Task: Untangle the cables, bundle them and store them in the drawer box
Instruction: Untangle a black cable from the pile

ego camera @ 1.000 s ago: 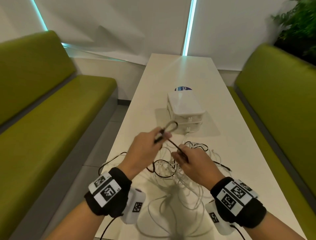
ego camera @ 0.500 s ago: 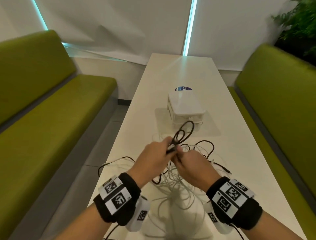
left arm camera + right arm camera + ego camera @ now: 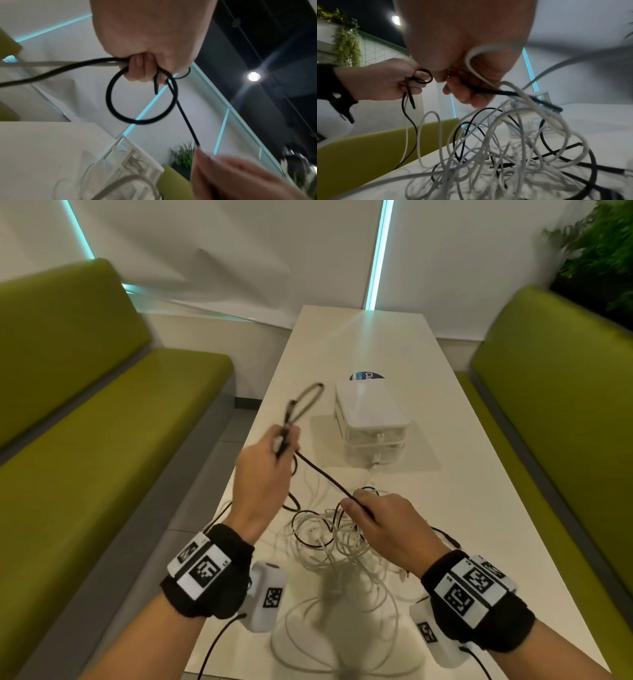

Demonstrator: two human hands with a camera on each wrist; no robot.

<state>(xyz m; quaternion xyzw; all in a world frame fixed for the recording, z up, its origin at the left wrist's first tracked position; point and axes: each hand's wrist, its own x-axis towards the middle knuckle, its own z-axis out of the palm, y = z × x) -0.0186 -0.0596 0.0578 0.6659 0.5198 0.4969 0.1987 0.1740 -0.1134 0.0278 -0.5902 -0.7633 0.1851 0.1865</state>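
The task looks to be in its early part. The left hand (image 3: 265,474) has its fingers curled around a small loop of the black cable (image 3: 325,475), raised above the counter (image 3: 462,474). The right hand (image 3: 387,525) pinches the same cable lower down, drawing it taut out of the tangle of white cables (image 3: 342,556) lying on the counter. Nothing is bundled yet, and the drawer box (image 3: 370,416) stands beyond the tangle with its drawers closed. Only the left wrist view shows the loop's round shape; only the right wrist view shows more black strands woven through the heap.
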